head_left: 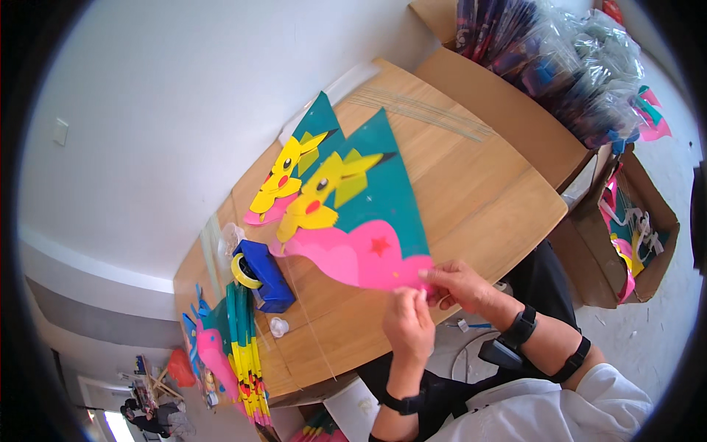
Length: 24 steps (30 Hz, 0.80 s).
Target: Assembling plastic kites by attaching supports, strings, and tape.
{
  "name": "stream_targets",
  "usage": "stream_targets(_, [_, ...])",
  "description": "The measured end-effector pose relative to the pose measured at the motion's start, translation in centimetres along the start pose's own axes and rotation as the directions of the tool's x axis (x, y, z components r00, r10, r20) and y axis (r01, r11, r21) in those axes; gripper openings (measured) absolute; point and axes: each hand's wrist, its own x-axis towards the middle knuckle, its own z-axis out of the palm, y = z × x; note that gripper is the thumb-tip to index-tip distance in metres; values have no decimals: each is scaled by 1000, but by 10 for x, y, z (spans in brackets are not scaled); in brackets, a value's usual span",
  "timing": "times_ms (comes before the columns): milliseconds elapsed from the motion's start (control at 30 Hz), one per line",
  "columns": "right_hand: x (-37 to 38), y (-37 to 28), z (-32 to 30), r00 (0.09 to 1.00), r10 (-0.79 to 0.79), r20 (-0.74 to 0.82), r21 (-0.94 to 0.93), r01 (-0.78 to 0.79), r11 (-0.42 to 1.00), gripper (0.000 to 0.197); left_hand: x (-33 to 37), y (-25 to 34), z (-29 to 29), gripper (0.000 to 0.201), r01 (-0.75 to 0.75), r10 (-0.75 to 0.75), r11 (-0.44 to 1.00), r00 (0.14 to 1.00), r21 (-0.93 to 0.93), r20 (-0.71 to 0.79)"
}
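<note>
My left hand point(409, 328) and my right hand point(464, 286) are close together at the table's near edge. Both are closed, pinching the pink lower corner of a kite sail point(390, 184). This triangular fabric sail is teal and pink, with a yellow cartoon creature and a red star. It spreads away from me over the wooden table point(479, 214). Behind it, toward the wall, lies a second matching kite sail point(318, 118), partly covered by the first. Whatever small thing might be between my fingertips is hidden.
Left of the sails stands a blue tape dispenser point(271, 280) with yellow tape. Rolled kites point(247, 346) lie at the table's left end. Thin rods point(420, 110) rest at the far side. Boxes with plastic-wrapped bundles point(545, 66) and kite pieces point(626, 228) stand at right.
</note>
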Motion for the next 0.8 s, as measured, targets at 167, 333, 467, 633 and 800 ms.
stream_targets(167, [-31,37,-23,986,-14,-165,120,34,992,13,-48,30,4,26,-164,183,980,966,-114,185])
stream_targets(333, [-65,54,-35,991,94,-99,128,-81,988,11,-80,22,1,28,-303,269,951,902,53,337])
stream_targets(467, [-77,56,-43,990,131,-55,87,-126,988,16,-85,30,7,16,-272,265,962,931,-6,252])
stream_targets(633, [-87,57,-43,988,3,156,234,-40,971,16,-76,28,9,22,233,-183,915,967,-328,177])
stream_targets(800, [-79,67,-61,965,-163,208,205,120,971,14,-49,24,1,23,693,-401,501,717,-519,570])
